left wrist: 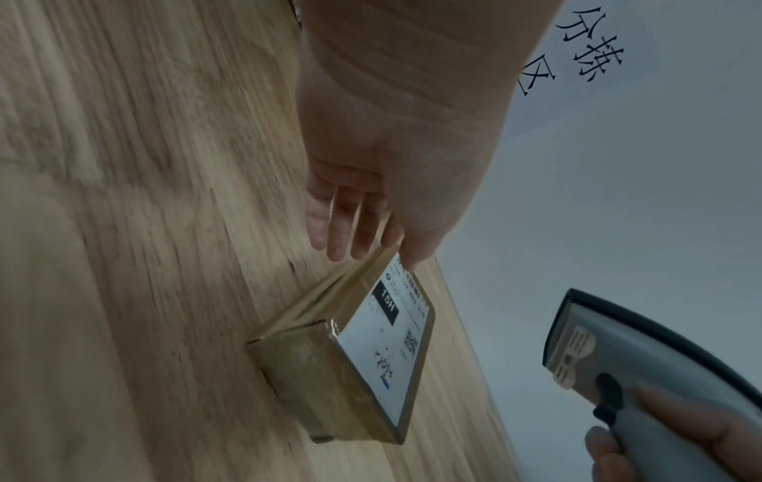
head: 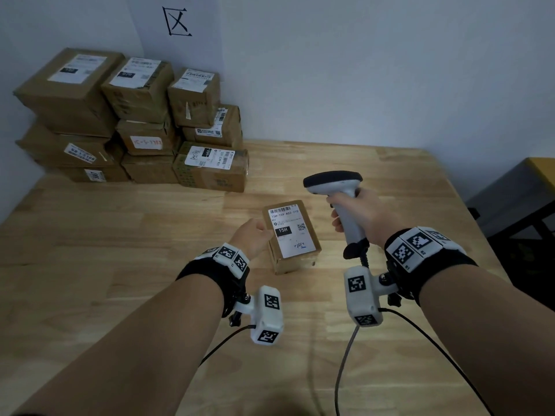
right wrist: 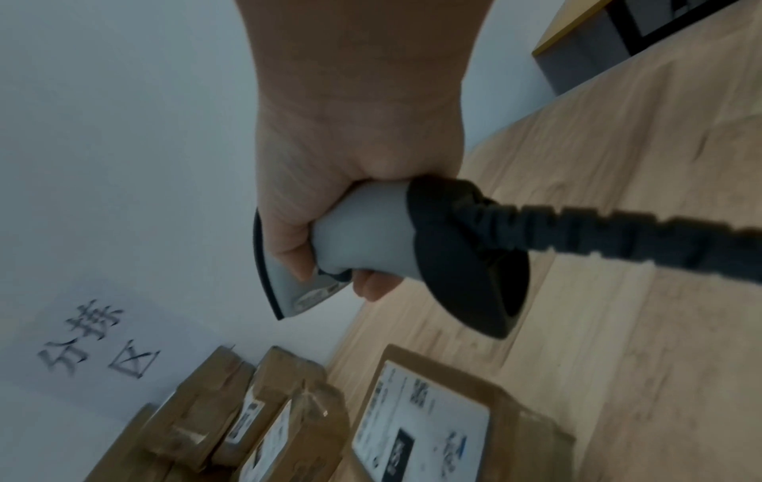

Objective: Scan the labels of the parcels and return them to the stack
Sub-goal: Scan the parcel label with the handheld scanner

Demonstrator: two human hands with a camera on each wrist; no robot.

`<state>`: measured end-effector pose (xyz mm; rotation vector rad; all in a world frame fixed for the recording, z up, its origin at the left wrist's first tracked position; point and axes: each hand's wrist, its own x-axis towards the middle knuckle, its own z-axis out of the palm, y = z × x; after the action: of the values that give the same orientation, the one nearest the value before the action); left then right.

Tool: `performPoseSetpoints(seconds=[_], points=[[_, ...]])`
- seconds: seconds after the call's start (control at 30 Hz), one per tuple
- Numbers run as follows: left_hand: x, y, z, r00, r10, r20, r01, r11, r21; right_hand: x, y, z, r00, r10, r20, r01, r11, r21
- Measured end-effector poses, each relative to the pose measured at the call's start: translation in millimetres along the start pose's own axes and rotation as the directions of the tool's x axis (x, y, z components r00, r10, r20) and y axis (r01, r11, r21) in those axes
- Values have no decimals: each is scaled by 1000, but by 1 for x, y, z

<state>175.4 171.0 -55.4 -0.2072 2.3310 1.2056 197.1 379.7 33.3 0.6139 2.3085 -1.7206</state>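
Note:
A small brown parcel (head: 295,256) (left wrist: 329,381) (right wrist: 507,411) lies on the wooden table (head: 120,235), white label facing up. My left hand (head: 264,234) (left wrist: 371,251) is at its left far corner. The straight fingers (left wrist: 342,234) lie along the parcel's side, and the thumb rests on the label's edge. My right hand (head: 345,211) (right wrist: 329,270) grips the handle of a grey barcode scanner (head: 333,181) (left wrist: 598,352) (right wrist: 371,228), held above and right of the parcel, head towards it. The stack of parcels (head: 135,121) (right wrist: 247,407) stands in the back left corner.
The scanner's cable (head: 345,355) trails over the table towards me. A dark cabinet with a yellow top (head: 516,199) stands past the table's right edge. A paper sign (head: 177,22) hangs on the wall above the stack. Bare wood lies between parcel and stack.

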Motion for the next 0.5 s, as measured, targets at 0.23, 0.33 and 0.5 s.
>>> performPoseSetpoints(seconds=[0.23,0.33,0.5], points=[[14,3,26,995,-71,-74,70,997,-19,48,57,-34,990,78,-114,-70,995,70],[19,3,37,990,-85,-116,79,996,-50,68,83,-34,980,159,-121,-156,987,36],[29,-6,49,976,-144,-164,115,977,-179,88,114,-24,980,162,-117,-168,985,-44]])
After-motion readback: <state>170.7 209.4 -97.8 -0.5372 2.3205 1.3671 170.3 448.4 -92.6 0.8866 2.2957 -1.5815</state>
